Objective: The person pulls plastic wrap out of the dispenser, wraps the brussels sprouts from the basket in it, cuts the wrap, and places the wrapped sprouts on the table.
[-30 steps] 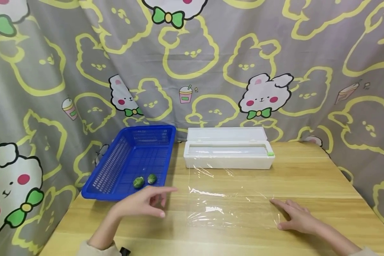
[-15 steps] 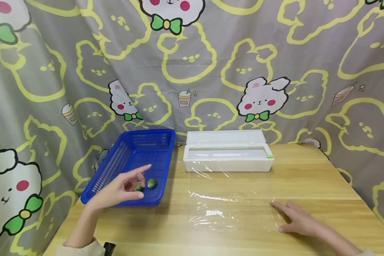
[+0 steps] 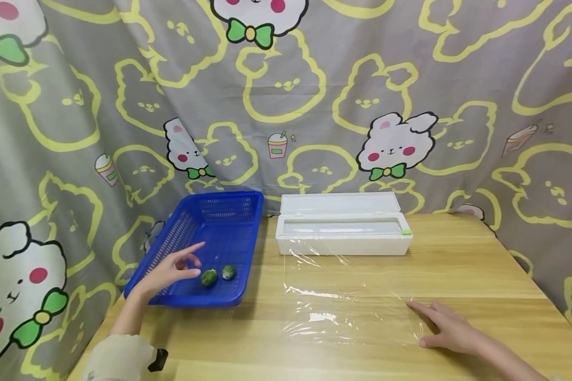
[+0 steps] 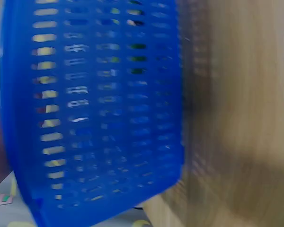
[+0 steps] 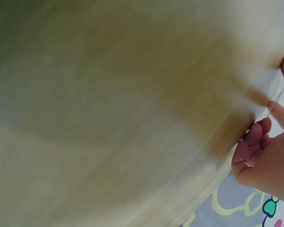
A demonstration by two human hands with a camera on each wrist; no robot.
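Note:
My left hand [image 3: 169, 271] hovers over the near left part of a blue plastic basket [image 3: 251, 238], index finger extended and nothing in its grasp. Just right of its thumb are two small Brussels sprouts [image 3: 209, 278] on the basket floor. In the left wrist view the basket's slotted side [image 4: 92, 109] hides most of that hand. A sheet of clear cling film [image 3: 324, 317] runs from a white dispenser box [image 3: 343, 244] toward me over the table. With the thumb and index fingertip, my right hand [image 3: 450, 329] touches the film's right edge; its other fingers bend inward in the right wrist view [image 5: 270, 156].
The dispenser's lid [image 3: 338, 202] stands raised at the back, and a green slider [image 3: 406, 232] sits at its right end. A patterned curtain [image 3: 310, 95] hangs right behind the wooden table [image 3: 476, 264].
My left hand has moved left and away from me, from beside the film to over the basket by the sprouts. The right hand stays at the film's edge.

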